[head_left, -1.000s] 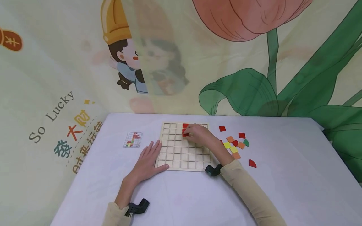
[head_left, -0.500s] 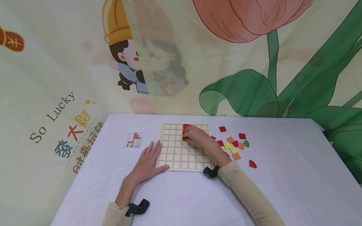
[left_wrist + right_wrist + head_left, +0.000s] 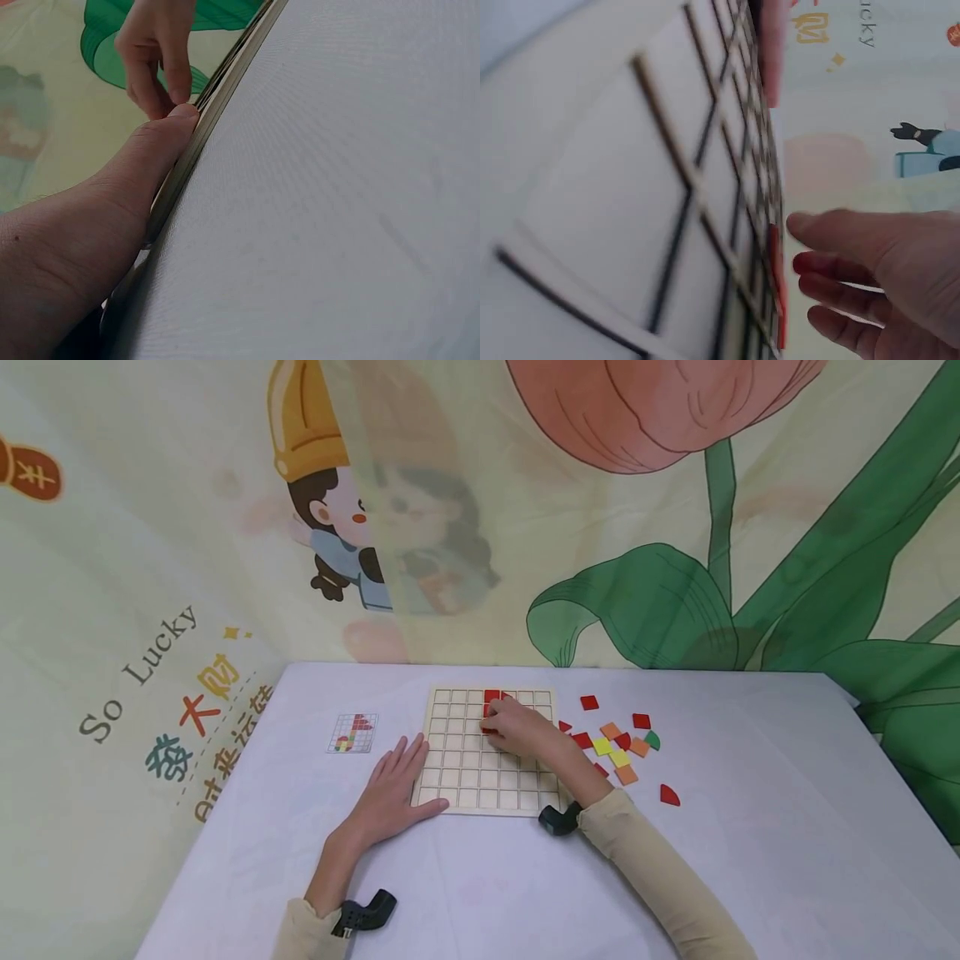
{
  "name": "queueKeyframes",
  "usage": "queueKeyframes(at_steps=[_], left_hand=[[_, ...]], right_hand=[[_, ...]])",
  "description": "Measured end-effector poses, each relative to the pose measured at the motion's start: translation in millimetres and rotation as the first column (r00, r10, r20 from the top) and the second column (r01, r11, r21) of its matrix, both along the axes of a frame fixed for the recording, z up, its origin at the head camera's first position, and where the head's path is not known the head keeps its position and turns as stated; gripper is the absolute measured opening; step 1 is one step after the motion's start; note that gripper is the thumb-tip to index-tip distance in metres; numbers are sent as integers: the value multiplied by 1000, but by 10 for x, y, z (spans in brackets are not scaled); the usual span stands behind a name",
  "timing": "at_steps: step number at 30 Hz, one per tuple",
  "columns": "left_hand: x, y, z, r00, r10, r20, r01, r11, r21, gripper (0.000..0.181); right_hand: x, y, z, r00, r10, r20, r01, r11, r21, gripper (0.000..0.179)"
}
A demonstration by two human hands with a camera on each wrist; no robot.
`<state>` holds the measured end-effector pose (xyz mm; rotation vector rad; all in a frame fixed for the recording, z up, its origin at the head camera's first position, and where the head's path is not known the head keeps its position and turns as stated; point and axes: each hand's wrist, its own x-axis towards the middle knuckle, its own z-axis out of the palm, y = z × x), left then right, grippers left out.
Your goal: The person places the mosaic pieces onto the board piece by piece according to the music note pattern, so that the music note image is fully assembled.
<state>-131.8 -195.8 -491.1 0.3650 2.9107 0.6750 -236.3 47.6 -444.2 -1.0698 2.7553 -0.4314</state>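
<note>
A wooden grid board [image 3: 468, 777] lies on the table with red square tiles [image 3: 491, 696] set in one column of its far part; the right hand partly covers them. My right hand [image 3: 519, 727] is over that column. In the right wrist view its thumb [image 3: 817, 225] and loosely bent fingers stand apart, close over the red tiles [image 3: 776, 262], with nothing visible between them. My left hand [image 3: 390, 787] lies flat with fingers spread at the board's left edge. In the left wrist view its thumb [image 3: 161, 142] rests along the near edge.
Loose tiles lie right of the board: yellow squares [image 3: 603, 746], orange squares [image 3: 626, 774], red squares [image 3: 589, 702], red quarter-circles [image 3: 670, 795] and a green piece [image 3: 652, 740]. A small pattern card [image 3: 352, 733] lies to the left. A printed cloth [image 3: 450, 635] hangs behind the table.
My right hand has shifted slightly towards me along the red column, and a lower red tile shows by its fingers. The right forearm uncovers more loose red tiles. My left hand stays still.
</note>
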Motion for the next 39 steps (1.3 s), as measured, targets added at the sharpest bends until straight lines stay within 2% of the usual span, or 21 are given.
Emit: queueKeyframes(at_steps=[5, 9, 13, 16, 22, 28, 31, 35, 39], left_hand=[[-1, 12, 5, 1000, -2, 1, 2, 1000, 7, 100], [0, 15, 2, 1000, -2, 2, 2, 1000, 6, 100], [6, 13, 2, 1000, 2, 6, -2, 1000, 1, 100], [9, 13, 3, 1000, 4, 12, -4, 1000, 5, 100], [7, 21, 7, 1000, -2, 12, 2, 1000, 9, 100], [17, 28, 8, 1000, 0, 13, 0, 1000, 2, 100], [24, 33, 17, 1000, 2, 17, -2, 1000, 0, 100], [19, 33, 16, 1000, 3, 12, -3, 1000, -1, 101], [19, 26, -7, 1000, 3, -1, -3, 1000, 0, 100]], right_hand=[[-4, 211, 262, 997, -60, 49, 67, 985, -162, 39], [-6, 527, 501, 992, -122, -15, 113, 955, -276, 42], [-9, 813, 653, 975, -212, -65, 180, 928, -325, 41], [-34, 970, 689, 966, -246, -75, 208, 919, -334, 40], [-80, 1212, 592, 952, -291, -91, 248, 912, -328, 41], [4, 1514, 366, 951, -307, -36, 298, 940, -165, 44], [62, 1751, 249, 935, -354, 18, 353, 930, -105, 45], [85, 2033, 137, 910, -404, 95, 412, 907, -90, 45], [72, 2119, 93, 905, -410, 116, 420, 904, -77, 46]])
